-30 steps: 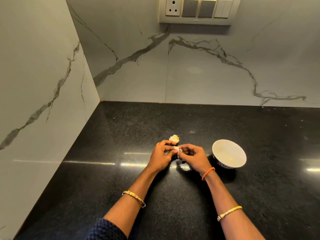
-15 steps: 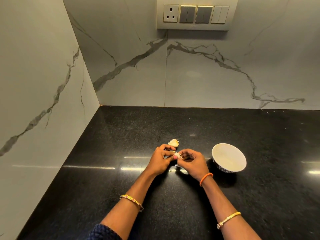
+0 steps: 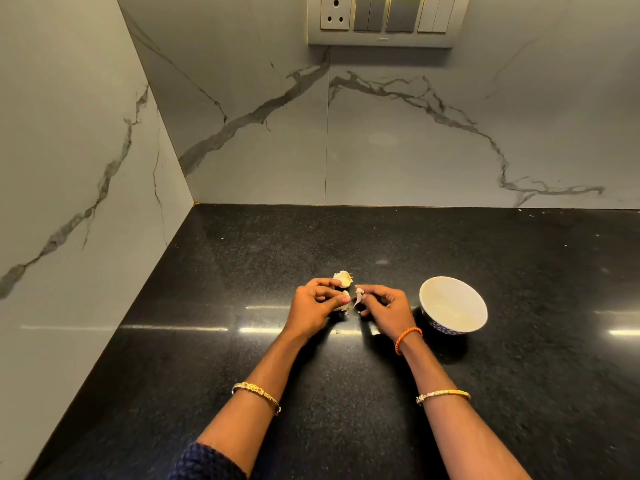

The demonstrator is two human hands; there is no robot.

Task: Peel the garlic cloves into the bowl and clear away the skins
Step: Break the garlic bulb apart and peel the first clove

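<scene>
Glossy black stone counter (image 3: 381, 393) — veined marble walls (image 3: 398, 143)

L arm: navy knit sleeve (image 3: 207, 462), gold bangle (image 3: 256, 396) | R arm: orange thread band (image 3: 408, 338), gold bangle (image 3: 443, 395) | pink nail polish (image 3: 345, 299)

A home kitchen: black granite counter (image 3: 346, 427), marble-look wall tiles (image 3: 398, 140), switchboard (image 3: 381, 20).

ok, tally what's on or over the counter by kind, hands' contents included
Bowl: 1
Garlic pieces: 2, the piece on the counter and the clove in the left hand
Skin strips: 1, pinched in the right hand
Total: 4
</scene>
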